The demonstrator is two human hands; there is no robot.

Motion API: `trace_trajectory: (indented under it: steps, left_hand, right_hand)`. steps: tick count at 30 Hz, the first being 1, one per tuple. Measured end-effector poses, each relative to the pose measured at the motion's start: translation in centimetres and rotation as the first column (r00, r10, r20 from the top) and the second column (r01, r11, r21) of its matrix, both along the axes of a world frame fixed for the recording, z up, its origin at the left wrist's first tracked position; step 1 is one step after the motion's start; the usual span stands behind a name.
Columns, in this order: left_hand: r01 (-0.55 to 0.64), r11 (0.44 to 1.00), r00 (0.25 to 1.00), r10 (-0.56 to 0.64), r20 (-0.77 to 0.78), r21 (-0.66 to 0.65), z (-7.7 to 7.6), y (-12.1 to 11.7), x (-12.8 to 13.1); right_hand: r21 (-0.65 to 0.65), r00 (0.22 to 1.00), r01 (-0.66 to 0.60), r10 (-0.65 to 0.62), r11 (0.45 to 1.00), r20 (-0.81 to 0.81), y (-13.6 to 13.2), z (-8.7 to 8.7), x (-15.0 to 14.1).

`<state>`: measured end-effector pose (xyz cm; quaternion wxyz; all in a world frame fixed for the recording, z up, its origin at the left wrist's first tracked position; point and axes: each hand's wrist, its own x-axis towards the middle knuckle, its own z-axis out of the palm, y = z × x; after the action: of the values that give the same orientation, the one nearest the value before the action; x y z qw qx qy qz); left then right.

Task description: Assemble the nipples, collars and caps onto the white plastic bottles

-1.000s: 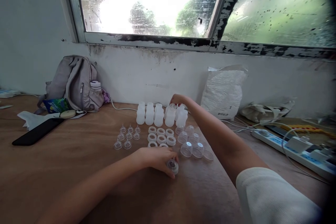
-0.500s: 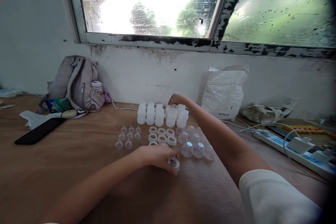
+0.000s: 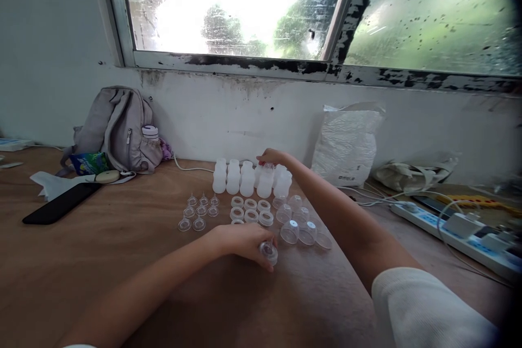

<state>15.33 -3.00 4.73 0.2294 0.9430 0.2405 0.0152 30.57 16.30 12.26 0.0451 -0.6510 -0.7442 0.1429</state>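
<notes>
White rings [image 3: 252, 221] lie in rows on the table [image 3: 228, 310]. In front of these rings, the left hand [image 3: 250, 243] is curled around a clear teat piece [image 3: 268, 252]. Behind the rings, the right hand [image 3: 272, 156] is by the milky bottles [image 3: 247, 182]; I cannot tell its grip. Clear domed caps [image 3: 289, 232] stand to the rings' right.

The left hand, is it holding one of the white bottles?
No, the left hand holds a small clear round piece, nearer the camera than the white bottles.

wht R slv [image 3: 426, 304], bare forearms [image 3: 334, 204]
</notes>
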Motion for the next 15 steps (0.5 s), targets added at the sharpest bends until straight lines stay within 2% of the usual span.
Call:
trace_trajectory:
  steps: [6,9,12,15]
  left_hand:
    - [-0.022,1.000,0.995,0.020,0.094,0.017,0.5,0.5,-0.7]
    - [-0.049,0.998,0.988,0.053,0.144,-0.033,0.6,0.6,-0.7]
    - [-0.067,0.967,0.973,0.118,0.199,-0.247,0.0,0.2,-0.4]
    - [-0.054,0.864,0.931,0.225,0.287,-0.501,-1.2,-0.5,-0.3]
  right_hand:
    - [0.053,1.000,-0.009,0.009,0.999,0.006,0.0,-0.1,0.2]
    - [0.109,1.000,-0.028,0.027,0.994,0.005,-0.7,0.6,0.4]
    - [0.203,0.997,-0.075,0.075,0.976,0.010,-2.7,1.7,0.6]
    - [0.322,0.987,-0.157,0.161,0.934,0.016,-6.1,2.4,0.8]
